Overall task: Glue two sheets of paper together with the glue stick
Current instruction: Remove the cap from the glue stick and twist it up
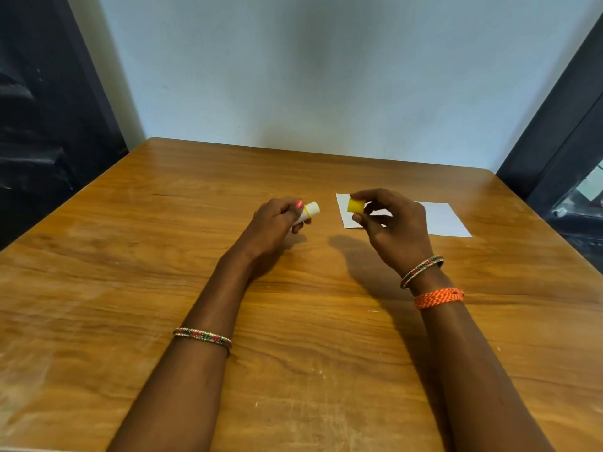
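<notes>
My left hand [277, 220] is closed around a white glue stick [309, 212], whose uncapped end points right. My right hand [391, 223] pinches the yellow cap [355, 206] between thumb and fingers, a short gap away from the stick's tip. White paper [443, 221] lies flat on the wooden table [163, 256], behind and to the right of my right hand, which hides part of it. I cannot tell whether it is one sheet or two stacked.
A pale wall stands behind the table's far edge. Dark panels flank the table on both sides, and cluttered dark objects [577, 203] sit beyond the right edge.
</notes>
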`<state>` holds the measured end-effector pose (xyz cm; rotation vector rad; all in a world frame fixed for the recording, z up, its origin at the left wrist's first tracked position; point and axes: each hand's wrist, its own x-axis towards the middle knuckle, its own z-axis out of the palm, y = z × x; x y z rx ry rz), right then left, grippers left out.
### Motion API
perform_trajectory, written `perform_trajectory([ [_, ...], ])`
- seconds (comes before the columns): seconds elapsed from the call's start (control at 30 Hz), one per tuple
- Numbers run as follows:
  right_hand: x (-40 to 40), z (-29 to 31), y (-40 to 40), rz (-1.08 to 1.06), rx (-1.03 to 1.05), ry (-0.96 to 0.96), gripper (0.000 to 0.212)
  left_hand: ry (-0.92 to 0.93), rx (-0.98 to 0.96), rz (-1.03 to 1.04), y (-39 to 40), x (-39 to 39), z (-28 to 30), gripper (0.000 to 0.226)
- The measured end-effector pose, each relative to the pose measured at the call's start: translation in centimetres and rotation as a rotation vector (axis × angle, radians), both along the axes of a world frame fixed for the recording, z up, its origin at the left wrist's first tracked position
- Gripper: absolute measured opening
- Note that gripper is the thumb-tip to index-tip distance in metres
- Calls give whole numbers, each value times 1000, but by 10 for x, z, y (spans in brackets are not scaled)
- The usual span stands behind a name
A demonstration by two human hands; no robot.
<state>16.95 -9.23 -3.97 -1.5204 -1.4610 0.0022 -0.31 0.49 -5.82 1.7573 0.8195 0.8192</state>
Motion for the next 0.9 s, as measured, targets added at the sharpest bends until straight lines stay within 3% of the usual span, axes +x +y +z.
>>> perform_trajectory([
  [0.13, -14, -6, 10, 14, -7, 259, 25, -118, -4, 28, 1, -2, 8, 12],
  [0.3, -43, -9, 32, 104, -86, 453, 41, -218, -13, 150, -5, -20, 4, 21],
  [0.53, -78, -27, 67, 73, -275, 404, 26, -329, 78, 342, -1, -23, -2, 22],
  [0.9, -91, -36, 85, 110, -478, -55, 36, -322, 170, 516, 4, -25, -2, 25],
])
